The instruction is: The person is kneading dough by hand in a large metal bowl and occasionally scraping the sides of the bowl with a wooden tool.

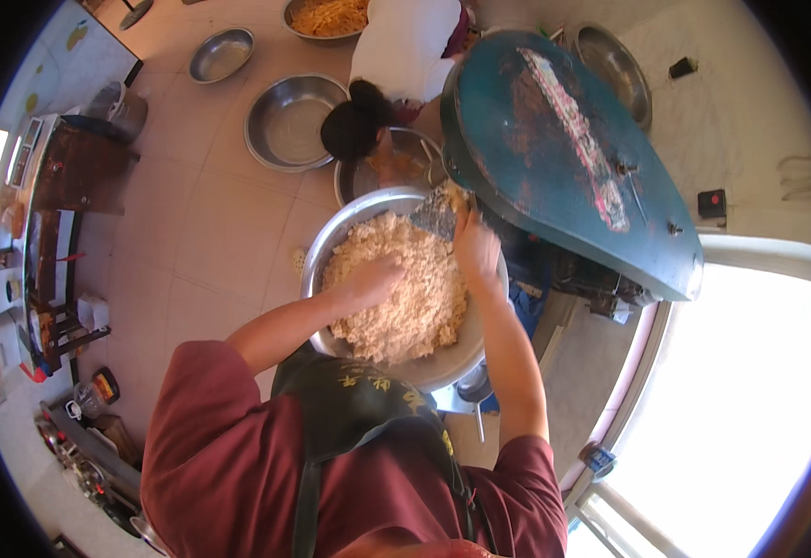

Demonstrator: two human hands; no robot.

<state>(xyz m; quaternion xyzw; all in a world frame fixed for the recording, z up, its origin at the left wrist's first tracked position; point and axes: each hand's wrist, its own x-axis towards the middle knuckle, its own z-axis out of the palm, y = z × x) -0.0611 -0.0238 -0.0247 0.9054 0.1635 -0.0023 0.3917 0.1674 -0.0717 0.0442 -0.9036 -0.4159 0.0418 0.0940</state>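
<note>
A large metal basin [321, 244] in front of me holds a heap of pale, crumbly dough [404, 302]. My left hand [376, 282] reaches into the middle of this heap, its fingers partly sunk in the crumbs and blurred. At the basin's far right side, my right hand [476, 247] is closed on a scraper. The scraper's flat grey blade [435, 217] is speckled with dough and tilts over the far edge of the heap.
A big teal machine cover [540, 149] overhangs the basin on the right. Just beyond, another person [401, 56] bends over a second metal basin [342, 182]. More metal bowls [294, 121] stand on the tiled floor. A wooden cabinet [75, 172] stands at left.
</note>
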